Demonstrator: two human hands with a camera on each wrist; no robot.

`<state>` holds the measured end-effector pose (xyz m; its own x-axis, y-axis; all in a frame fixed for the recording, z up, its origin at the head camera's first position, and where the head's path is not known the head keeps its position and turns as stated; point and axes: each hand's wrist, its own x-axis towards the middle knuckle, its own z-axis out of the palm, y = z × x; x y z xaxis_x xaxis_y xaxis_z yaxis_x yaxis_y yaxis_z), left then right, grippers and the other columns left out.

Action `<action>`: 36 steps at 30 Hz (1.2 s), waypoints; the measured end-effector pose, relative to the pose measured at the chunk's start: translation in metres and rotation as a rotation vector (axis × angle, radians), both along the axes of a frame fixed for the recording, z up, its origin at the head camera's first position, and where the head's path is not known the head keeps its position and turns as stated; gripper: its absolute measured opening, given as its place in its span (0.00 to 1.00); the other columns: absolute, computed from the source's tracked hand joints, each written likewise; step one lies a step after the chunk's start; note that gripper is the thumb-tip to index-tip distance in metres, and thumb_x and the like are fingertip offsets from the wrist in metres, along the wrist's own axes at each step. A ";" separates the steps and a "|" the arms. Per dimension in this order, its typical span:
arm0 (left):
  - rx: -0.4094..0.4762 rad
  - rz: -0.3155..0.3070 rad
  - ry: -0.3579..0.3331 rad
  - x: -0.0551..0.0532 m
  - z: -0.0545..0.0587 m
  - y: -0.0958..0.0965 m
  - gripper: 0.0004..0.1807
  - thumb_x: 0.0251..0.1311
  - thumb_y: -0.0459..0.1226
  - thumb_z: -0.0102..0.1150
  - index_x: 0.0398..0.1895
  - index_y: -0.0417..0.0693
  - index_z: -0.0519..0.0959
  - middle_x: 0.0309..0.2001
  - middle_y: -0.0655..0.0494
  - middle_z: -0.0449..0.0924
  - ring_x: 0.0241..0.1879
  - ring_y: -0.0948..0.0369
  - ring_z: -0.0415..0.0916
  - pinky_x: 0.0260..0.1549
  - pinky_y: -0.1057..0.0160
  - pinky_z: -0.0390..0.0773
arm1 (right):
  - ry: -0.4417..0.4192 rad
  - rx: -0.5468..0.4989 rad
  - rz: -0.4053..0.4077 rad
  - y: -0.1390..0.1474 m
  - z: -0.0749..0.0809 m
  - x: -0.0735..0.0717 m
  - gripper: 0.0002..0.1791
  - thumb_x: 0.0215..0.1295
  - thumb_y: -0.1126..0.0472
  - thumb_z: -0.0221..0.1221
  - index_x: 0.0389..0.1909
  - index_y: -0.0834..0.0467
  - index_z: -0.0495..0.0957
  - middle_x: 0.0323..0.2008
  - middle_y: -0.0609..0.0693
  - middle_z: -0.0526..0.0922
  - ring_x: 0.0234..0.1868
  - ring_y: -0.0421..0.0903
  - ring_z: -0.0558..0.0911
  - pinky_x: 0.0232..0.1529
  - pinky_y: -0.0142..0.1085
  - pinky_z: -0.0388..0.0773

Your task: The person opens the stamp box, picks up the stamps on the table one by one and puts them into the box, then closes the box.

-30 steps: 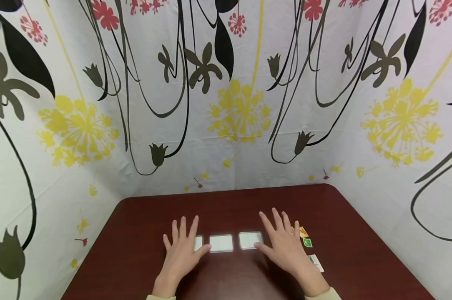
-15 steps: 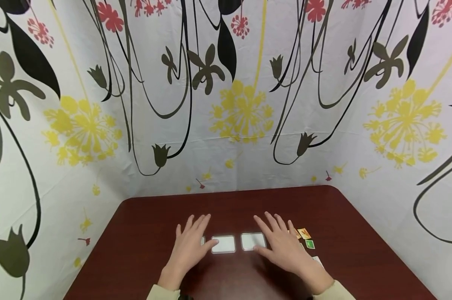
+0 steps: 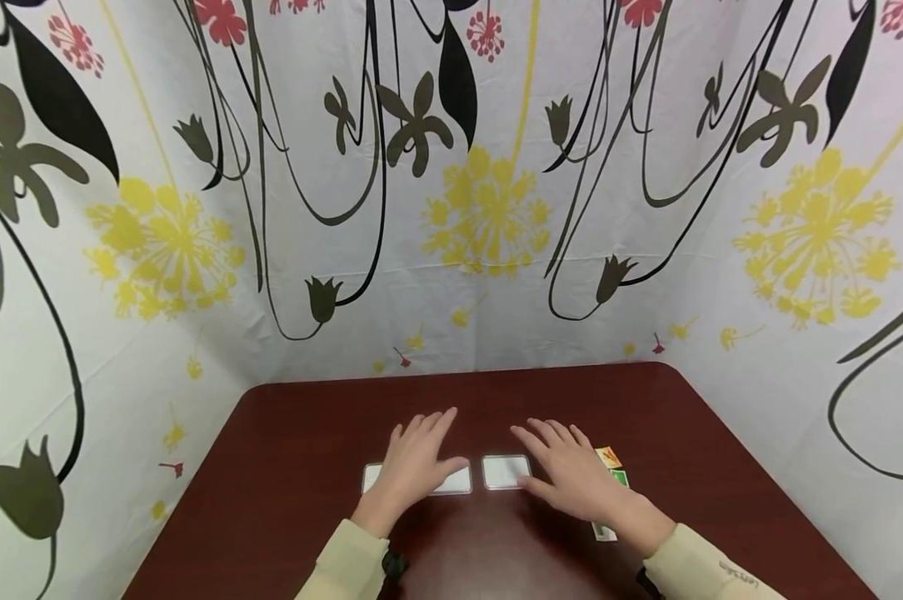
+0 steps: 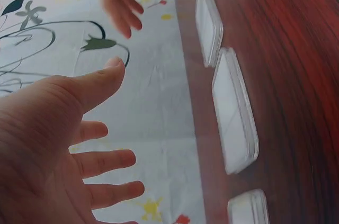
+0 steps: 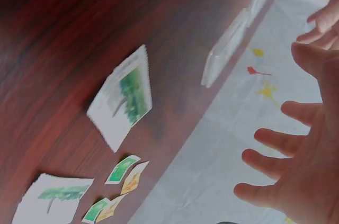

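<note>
My left hand (image 3: 410, 468) hovers above the table with spread fingers, holding nothing. It partly hides the left flat clear case (image 3: 371, 476) and the middle flat clear case (image 3: 459, 481), both white inside. A right flat clear case (image 3: 503, 472) lies beside my right hand (image 3: 571, 473), whose thumb overlaps its edge in the head view. Also empty, the right hand has its fingers extended. Below it lie perforated paper pieces like postage stamps: a large tree stamp (image 5: 127, 97), another large tree stamp (image 5: 53, 200), small green stamps (image 5: 122, 170) and small orange stamps (image 5: 134, 178).
The dark red-brown wooden table (image 3: 309, 425) has rounded far corners. A white cloth (image 3: 436, 317) printed with flowers hangs behind it and along both sides. Black bands (image 3: 395, 567) show at the cuffs of the light sleeves (image 3: 342, 567).
My left hand has moved right, from the left case across toward the middle one, and tilted. My right hand has turned slightly, its fingers angled more leftward. The cases look unmoved.
</note>
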<state>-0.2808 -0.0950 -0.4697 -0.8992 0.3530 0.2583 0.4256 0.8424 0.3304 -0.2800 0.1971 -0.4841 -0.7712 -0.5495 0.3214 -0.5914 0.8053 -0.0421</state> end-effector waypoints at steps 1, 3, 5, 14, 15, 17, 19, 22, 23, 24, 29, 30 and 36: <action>-0.008 -0.006 0.001 -0.002 -0.001 0.002 0.43 0.62 0.58 0.64 0.78 0.55 0.63 0.69 0.48 0.70 0.69 0.44 0.64 0.62 0.30 0.58 | 0.003 -0.008 0.005 0.000 0.000 -0.001 0.42 0.63 0.40 0.65 0.75 0.48 0.65 0.69 0.56 0.69 0.67 0.58 0.69 0.61 0.65 0.64; -0.030 -0.012 -0.009 -0.006 -0.005 0.007 0.41 0.63 0.57 0.64 0.76 0.54 0.65 0.68 0.49 0.71 0.68 0.45 0.65 0.62 0.31 0.59 | 0.005 -0.020 0.016 0.001 -0.001 -0.004 0.41 0.63 0.42 0.67 0.74 0.50 0.67 0.68 0.55 0.71 0.66 0.57 0.71 0.60 0.64 0.65; -0.051 -0.015 -0.021 -0.010 -0.010 0.011 0.39 0.63 0.56 0.65 0.74 0.53 0.68 0.67 0.49 0.72 0.68 0.44 0.66 0.62 0.30 0.60 | 0.009 -0.023 0.022 0.003 -0.003 -0.006 0.40 0.62 0.43 0.68 0.72 0.51 0.69 0.66 0.54 0.73 0.65 0.57 0.72 0.59 0.63 0.65; -0.089 -0.042 -0.066 -0.019 -0.021 0.032 0.39 0.63 0.57 0.64 0.74 0.53 0.68 0.68 0.49 0.71 0.69 0.43 0.65 0.62 0.31 0.61 | -0.074 -0.034 0.049 0.013 -0.016 -0.016 0.36 0.63 0.43 0.68 0.68 0.54 0.73 0.63 0.53 0.76 0.64 0.57 0.73 0.59 0.63 0.66; -0.094 -0.049 -0.067 -0.020 -0.021 0.034 0.40 0.63 0.57 0.64 0.75 0.53 0.67 0.69 0.49 0.71 0.69 0.42 0.65 0.62 0.32 0.61 | -0.086 -0.036 0.053 0.014 -0.018 -0.017 0.36 0.63 0.44 0.67 0.68 0.54 0.73 0.63 0.53 0.76 0.64 0.57 0.73 0.59 0.63 0.67; -0.109 -0.060 -0.068 -0.021 -0.023 0.039 0.41 0.62 0.57 0.65 0.75 0.53 0.67 0.69 0.49 0.71 0.69 0.43 0.65 0.61 0.33 0.63 | -0.105 -0.033 0.061 0.014 -0.021 -0.019 0.35 0.63 0.44 0.67 0.69 0.54 0.73 0.63 0.52 0.76 0.64 0.56 0.74 0.58 0.63 0.67; -0.126 -0.070 -0.075 -0.022 -0.025 0.042 0.41 0.61 0.58 0.65 0.75 0.52 0.67 0.69 0.49 0.70 0.69 0.43 0.65 0.61 0.33 0.64 | -0.117 -0.022 0.069 0.015 -0.025 -0.021 0.35 0.63 0.43 0.67 0.69 0.53 0.73 0.63 0.51 0.75 0.63 0.55 0.74 0.58 0.62 0.68; -0.145 -0.086 -0.085 -0.022 -0.028 0.047 0.42 0.60 0.59 0.66 0.75 0.52 0.67 0.69 0.50 0.71 0.69 0.45 0.65 0.61 0.35 0.65 | -0.122 -0.003 0.073 0.015 -0.030 -0.023 0.36 0.63 0.41 0.67 0.69 0.51 0.73 0.63 0.50 0.75 0.63 0.54 0.74 0.57 0.62 0.69; -0.151 -0.091 -0.088 -0.022 -0.029 0.049 0.42 0.60 0.59 0.66 0.74 0.52 0.68 0.69 0.50 0.71 0.69 0.46 0.66 0.61 0.35 0.65 | -0.122 0.003 0.074 0.015 -0.032 -0.023 0.36 0.63 0.41 0.66 0.69 0.50 0.73 0.63 0.50 0.75 0.63 0.54 0.74 0.57 0.62 0.69; -0.157 -0.095 -0.089 -0.023 -0.030 0.051 0.43 0.60 0.59 0.66 0.74 0.52 0.68 0.68 0.50 0.71 0.69 0.46 0.66 0.61 0.36 0.66 | -0.124 0.007 0.074 0.015 -0.033 -0.023 0.36 0.63 0.40 0.66 0.69 0.50 0.73 0.63 0.50 0.75 0.63 0.54 0.74 0.57 0.62 0.69; -0.182 -0.105 -0.094 -0.025 -0.037 0.056 0.45 0.57 0.62 0.67 0.74 0.52 0.68 0.68 0.51 0.71 0.68 0.47 0.66 0.60 0.38 0.67 | -0.145 0.023 0.080 0.015 -0.034 -0.025 0.36 0.64 0.41 0.66 0.70 0.51 0.72 0.63 0.50 0.76 0.63 0.54 0.74 0.57 0.62 0.69; -0.181 -0.106 -0.093 -0.026 -0.038 0.057 0.45 0.57 0.62 0.67 0.74 0.52 0.68 0.68 0.51 0.71 0.68 0.47 0.66 0.60 0.38 0.68 | -0.152 0.026 0.080 0.015 -0.035 -0.025 0.36 0.64 0.41 0.66 0.70 0.51 0.72 0.63 0.50 0.75 0.63 0.54 0.74 0.57 0.62 0.69; -0.191 -0.094 -0.094 -0.026 -0.042 0.060 0.46 0.55 0.64 0.67 0.72 0.51 0.71 0.67 0.50 0.72 0.67 0.47 0.68 0.58 0.38 0.70 | -0.173 0.031 0.080 0.012 -0.036 -0.026 0.35 0.65 0.42 0.66 0.69 0.51 0.72 0.64 0.50 0.75 0.64 0.54 0.73 0.57 0.63 0.68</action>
<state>-0.3071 -0.0350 -0.5122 -0.8769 0.4710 0.0956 0.4803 0.8516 0.2102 -0.3057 0.2095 -0.5198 -0.7668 -0.6190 0.1698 -0.6397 0.7585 -0.1242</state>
